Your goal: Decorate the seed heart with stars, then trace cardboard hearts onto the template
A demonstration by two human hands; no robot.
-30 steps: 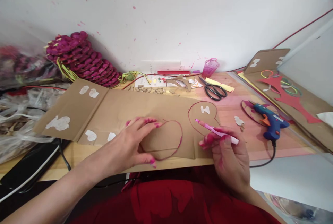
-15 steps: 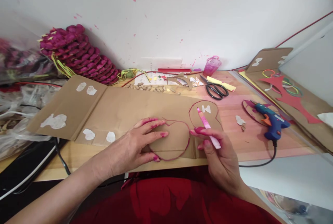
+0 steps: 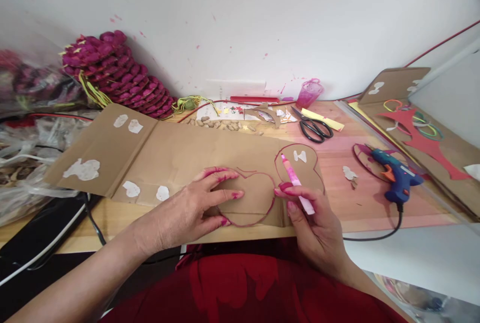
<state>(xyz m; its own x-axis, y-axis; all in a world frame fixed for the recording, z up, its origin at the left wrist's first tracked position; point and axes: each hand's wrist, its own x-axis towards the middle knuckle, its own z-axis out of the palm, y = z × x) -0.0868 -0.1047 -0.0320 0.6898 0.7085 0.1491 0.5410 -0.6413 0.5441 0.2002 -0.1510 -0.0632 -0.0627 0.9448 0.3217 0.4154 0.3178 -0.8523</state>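
Note:
A long brown cardboard sheet (image 3: 180, 148) lies across the wooden table, with two rounded outlines drawn on it in dark red. My left hand (image 3: 204, 200) rests with spread fingers over the left part of the nearer outline. Between the fingers of my right hand (image 3: 315, 223) is a pink and white marker (image 3: 294, 178), its dark tip pointing up and away from me over the farther outline. The fingertips of that hand are at the right edge of the nearer outline. Pink stains mark the fingers of both hands.
Black-handled scissors (image 3: 317, 128) lie behind the sheet. A blue glue gun (image 3: 399, 178), its cable running off the front edge, lies at the right. Peanuts (image 3: 221, 124) and a purple scaled piece (image 3: 120, 78) stand at the back left. A pink cup (image 3: 309, 94) is against the wall.
The view has shifted slightly, so the whole scene sits a little differently. Both hands keep nearly the same place on the cardboard, and the marker stays in my right hand.

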